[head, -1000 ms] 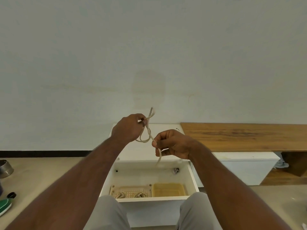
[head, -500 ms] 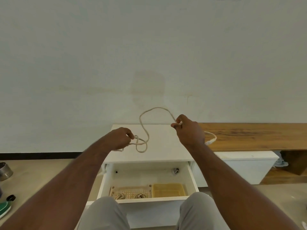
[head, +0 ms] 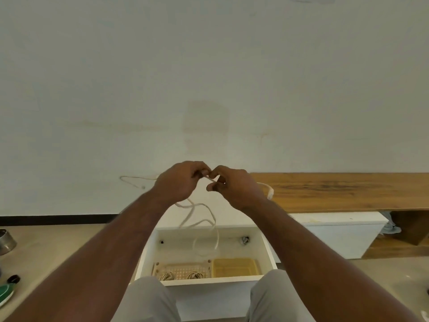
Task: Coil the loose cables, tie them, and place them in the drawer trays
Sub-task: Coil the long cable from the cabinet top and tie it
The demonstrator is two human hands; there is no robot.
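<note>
Two hands meet at the middle of the frame, raised in front of a pale wall. The left hand [head: 178, 182] has its fingers curled round a thin off-white cable [head: 204, 219], and the right hand [head: 232, 187] pinches the same cable between thumb and fingertips, so that a short taut piece runs between the two hands. From under the left hand the cable drops in loose, blurred loops toward the lower centre, hanging above an open white drawer [head: 209, 281]. One end trails out to the left of the left hand, against the wall; another stretch curves out to the right of the right hand, over a wooden bench top [head: 348, 191].

Inside the drawer, near its front edge, two trays sit side by side. The perforated tray [head: 183, 268] on the left holds two coiled cables [head: 181, 275]; the yellow tray [head: 234, 267] on the right touches it or nearly so. The person's grey-clad knees fill the bottom of the frame on either side of the drawer front. At the left edge, on the floor, stand a metal container [head: 5, 241] and, lower down, a green object [head: 5, 295] that is only partly visible.
</note>
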